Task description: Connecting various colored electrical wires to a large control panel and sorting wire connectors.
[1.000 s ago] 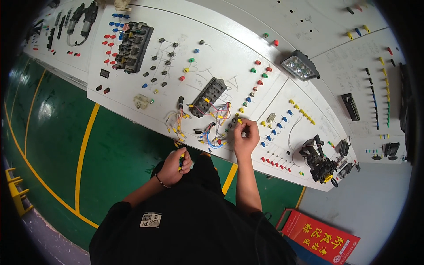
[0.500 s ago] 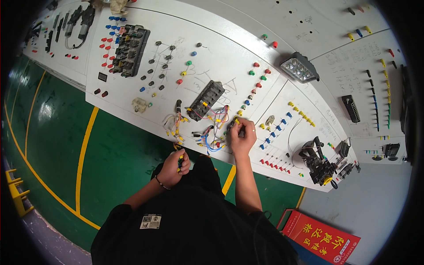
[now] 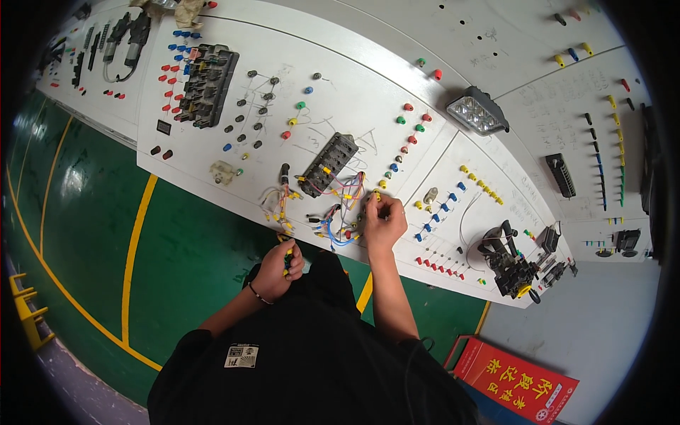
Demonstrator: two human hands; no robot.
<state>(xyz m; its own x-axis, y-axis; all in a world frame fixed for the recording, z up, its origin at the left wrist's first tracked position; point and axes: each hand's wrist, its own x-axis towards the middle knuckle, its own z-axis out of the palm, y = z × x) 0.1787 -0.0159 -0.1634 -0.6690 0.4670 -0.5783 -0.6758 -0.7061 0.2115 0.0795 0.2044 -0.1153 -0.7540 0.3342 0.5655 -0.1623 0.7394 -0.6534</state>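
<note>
My right hand (image 3: 386, 223) is over the white panel (image 3: 269, 166), thumb and fingers pinched round a small yellow terminal post (image 3: 377, 195) in a column of coloured posts. Its base is hidden by the fingers. My left hand (image 3: 282, 263) is closed at the panel's near edge around small yellow and dark pieces (image 3: 287, 262), too covered to name exactly. Between the hands, a bundle of wires (image 3: 347, 195) with yellow ends runs from a black relay socket block (image 3: 328, 164). Another wire bundle (image 3: 282, 205) hangs from a black plug above my left hand.
A black fuse box (image 3: 207, 85) is mounted at the panel's left. A lamp (image 3: 478, 111) sits at the back right. Blue terminal posts (image 3: 445, 207) and a black mechanical assembly (image 3: 511, 262) stand right of my right hand. A red sign (image 3: 517, 379) leans at lower right.
My right hand has shifted slightly left, still pinched at the yellow post. The view has moved a little; my left hand stays closed in nearly the same place.
</note>
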